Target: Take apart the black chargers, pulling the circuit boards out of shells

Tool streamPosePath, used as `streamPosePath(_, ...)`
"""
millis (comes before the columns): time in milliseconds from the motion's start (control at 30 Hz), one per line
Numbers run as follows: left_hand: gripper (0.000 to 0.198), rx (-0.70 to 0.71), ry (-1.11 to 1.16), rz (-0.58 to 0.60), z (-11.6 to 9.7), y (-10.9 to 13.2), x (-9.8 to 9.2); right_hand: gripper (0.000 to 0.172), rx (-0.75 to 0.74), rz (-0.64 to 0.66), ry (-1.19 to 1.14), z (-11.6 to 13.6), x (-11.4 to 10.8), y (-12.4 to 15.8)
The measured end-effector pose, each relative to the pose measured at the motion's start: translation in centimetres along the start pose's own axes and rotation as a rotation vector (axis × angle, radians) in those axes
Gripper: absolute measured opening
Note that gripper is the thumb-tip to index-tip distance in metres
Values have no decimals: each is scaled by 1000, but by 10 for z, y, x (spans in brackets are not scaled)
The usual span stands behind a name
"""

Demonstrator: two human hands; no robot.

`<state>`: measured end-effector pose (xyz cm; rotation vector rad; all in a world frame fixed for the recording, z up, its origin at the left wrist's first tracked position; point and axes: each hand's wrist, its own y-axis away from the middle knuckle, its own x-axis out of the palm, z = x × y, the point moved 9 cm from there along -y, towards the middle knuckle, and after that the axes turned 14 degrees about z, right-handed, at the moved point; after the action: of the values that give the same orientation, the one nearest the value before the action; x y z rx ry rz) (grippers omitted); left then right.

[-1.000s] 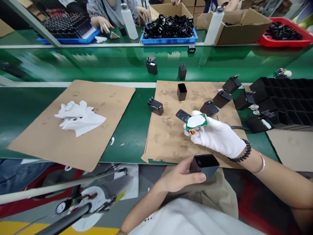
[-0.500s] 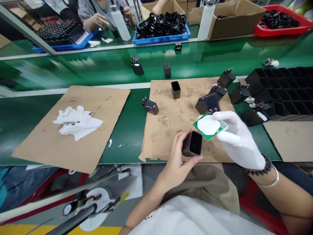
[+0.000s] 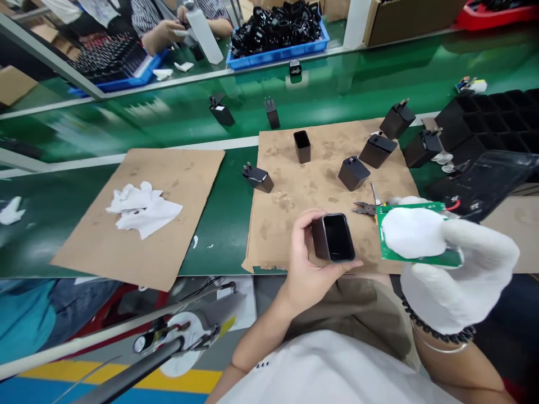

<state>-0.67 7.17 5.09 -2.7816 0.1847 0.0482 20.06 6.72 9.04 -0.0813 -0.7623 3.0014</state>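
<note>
My left hand (image 3: 309,269), bare, is closed around a black open-topped charger housing (image 3: 322,240), its opening tilted toward me. My right hand (image 3: 461,275) wears a white glove and grips a green circuit board (image 3: 433,260) bearing a large white pad (image 3: 410,233). A red wire joins the board to a dark plastic plug cover (image 3: 497,182) that hangs beyond my fingers. The board is raised close to the camera, right of the housing and apart from it. Beyond my hands on the cardboard (image 3: 282,219) lie pliers (image 3: 365,208), partly hidden by the board.
Several plug-ended chargers, one being a charger (image 3: 353,173), lie on the cardboard and bench. An empty housing (image 3: 302,147) stands upright. Black trays (image 3: 484,120) occupy the right side. White gloves (image 3: 145,207) lie left. A co-worker's hands (image 3: 166,35) work across the bench by a blue bin (image 3: 278,59).
My right hand has brought the board and plug cover rightward and nearer the camera, uncovering the pliers. My left hand still holds the housing. The view has shifted slightly.
</note>
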Motion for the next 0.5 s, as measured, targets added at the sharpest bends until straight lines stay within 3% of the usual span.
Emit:
streamPosePath(67,76,-55,30,9,3,0,1,35,53,-50,-34,-5,-6,1)
streamPosePath(267,78,-176,110,74,7,0,7,37,124,-22,-153,-11,6,-2)
streamPosePath(433,75,-64,55,70,-3,-1,6,40,-21,243,-178,11,34,-14)
streamPosePath(500,73,-12,16,74,-6,-1,5,40,23,371,-174,12,44,-17)
